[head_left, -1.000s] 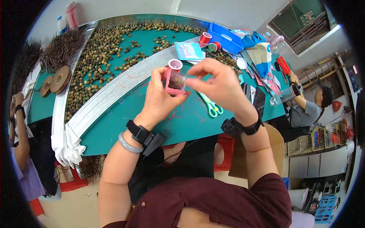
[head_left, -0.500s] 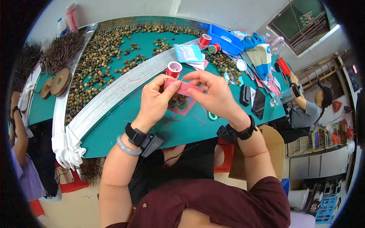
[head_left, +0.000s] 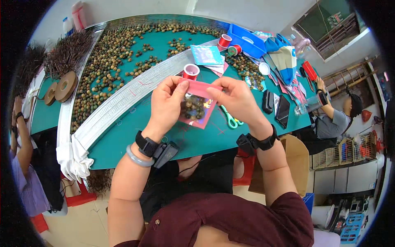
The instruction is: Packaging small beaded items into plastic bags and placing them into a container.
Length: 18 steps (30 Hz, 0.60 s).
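A small pink-edged bag (head_left: 199, 122) with a clear window hangs upright between my hands, over the near part of the green table. Through its window show several dark brown-green beads (head_left: 191, 108). My left hand (head_left: 168, 99) pinches its upper left corner, thumb in front. My right hand (head_left: 235, 99) grips the upper right corner between thumb and fingers. Just beyond the bag stands a spool of red thread (head_left: 190, 72). Green-handled scissors (head_left: 231, 119) lie by my right hand, their blades partly behind the bag.
Many loose beads (head_left: 103, 68) cover the far left of the table (head_left: 135, 144), behind a pale metal strip (head_left: 123, 99). Blue tray (head_left: 247, 41), flat packets (head_left: 205, 55) and a black phone (head_left: 282, 108) lie to the right. Other people work at both sides.
The bag's pink top, folded over before, is now raised and spread flat, so the beads inside show more. My right hand has shifted slightly right; more of the scissors is visible.
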Available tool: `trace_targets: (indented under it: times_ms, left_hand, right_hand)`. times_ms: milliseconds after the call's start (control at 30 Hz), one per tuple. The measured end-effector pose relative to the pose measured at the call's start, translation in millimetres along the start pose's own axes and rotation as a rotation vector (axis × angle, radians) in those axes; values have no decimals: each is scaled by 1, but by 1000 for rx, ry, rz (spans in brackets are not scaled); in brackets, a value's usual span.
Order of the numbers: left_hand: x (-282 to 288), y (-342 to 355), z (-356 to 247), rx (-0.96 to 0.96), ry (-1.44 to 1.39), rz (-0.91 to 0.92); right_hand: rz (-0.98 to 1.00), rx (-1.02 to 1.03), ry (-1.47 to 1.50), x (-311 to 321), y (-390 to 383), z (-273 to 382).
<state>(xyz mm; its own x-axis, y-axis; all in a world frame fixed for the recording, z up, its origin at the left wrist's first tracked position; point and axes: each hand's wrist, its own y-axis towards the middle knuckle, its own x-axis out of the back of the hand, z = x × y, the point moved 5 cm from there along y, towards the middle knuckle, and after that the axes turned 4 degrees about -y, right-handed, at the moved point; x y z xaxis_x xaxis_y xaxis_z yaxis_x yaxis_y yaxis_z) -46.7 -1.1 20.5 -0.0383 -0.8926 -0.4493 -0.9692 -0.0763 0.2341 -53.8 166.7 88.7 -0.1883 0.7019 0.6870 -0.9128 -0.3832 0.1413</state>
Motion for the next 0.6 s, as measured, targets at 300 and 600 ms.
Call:
trace_targets:
  times_ms: [300,600]
  left_hand:
    - [-7,-5,-1,45,237,150]
    - [-25,-16,6,184,216,419]
  right_hand:
    - [-49,126,-37,-2,-16,5]
    - [-67,190,-28,-7,-44,-7]
